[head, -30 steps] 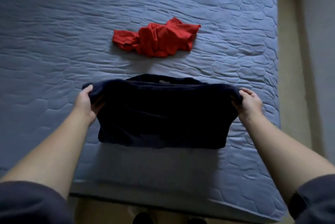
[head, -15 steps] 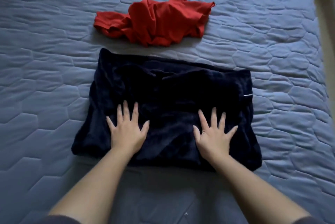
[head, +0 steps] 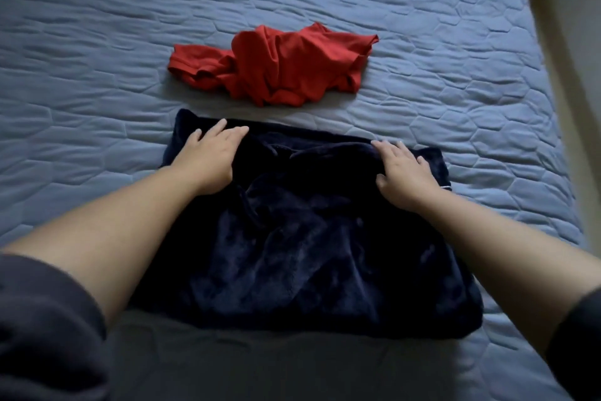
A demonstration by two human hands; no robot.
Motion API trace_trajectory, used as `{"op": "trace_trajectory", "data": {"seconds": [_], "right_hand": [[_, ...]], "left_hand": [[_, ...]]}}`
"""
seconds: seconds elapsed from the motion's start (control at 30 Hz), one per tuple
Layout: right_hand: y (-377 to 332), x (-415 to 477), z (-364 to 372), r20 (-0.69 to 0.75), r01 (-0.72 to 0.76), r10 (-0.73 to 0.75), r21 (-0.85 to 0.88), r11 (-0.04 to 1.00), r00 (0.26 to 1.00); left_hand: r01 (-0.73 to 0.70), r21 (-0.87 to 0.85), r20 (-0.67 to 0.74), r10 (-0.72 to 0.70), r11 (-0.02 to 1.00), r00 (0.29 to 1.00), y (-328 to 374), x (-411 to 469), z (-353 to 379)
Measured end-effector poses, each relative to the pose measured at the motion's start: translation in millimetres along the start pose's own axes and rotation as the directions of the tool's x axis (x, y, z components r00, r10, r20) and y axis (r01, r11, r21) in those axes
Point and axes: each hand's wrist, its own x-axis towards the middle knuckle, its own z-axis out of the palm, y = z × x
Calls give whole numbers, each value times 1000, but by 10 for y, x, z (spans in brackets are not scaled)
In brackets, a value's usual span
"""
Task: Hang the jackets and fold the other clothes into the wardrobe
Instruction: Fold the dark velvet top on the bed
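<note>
Your left hand (head: 211,161) and right hand (head: 405,173) lay flat, fingers straight, at the far edge of the navy garment (head: 292,254); a red garment (head: 276,66) lay beyond.

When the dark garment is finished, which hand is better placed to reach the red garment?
Probably the left hand. Both hands rest on the far edge of the dark garment, but the left lies closer to the red garment; the right hand sits off past its right end.
</note>
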Motion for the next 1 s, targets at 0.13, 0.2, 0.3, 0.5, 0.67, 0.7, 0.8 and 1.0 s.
{"op": "trace_trajectory", "data": {"seconds": [0.13,0.2,0.3,0.5,0.67,0.7,0.8,1.0], "right_hand": [[73,251,88,29,69,-67,-109,992,997],[138,308,91,-127,69,-82,-107,992,989],[296,375,-12,-356,-78,82,24,997,931],[58,388,13,-311,-372,419,200,906,853],[-149,-370,566,-195,-201,206,45,978,959],[-140,-454,655,-154,-189,184,-15,982,971],[-23,-299,720,-116,-178,177,-3,984,977],[338,41,684,103,-347,351,-55,936,931]], "left_hand": [[-127,165,65,118,978,991,-57,382,9],[-114,184,-86,132,976,988,-139,466,-2],[46,14,-420,-35,999,907,-321,495,-38],[409,-155,-379,-436,899,816,42,530,29],[50,-147,-337,-98,988,937,439,-121,498],[10,-93,-271,-35,996,962,470,-222,589],[54,-17,-151,-56,998,987,367,-118,711],[274,20,-22,-274,961,961,88,142,702]]}}
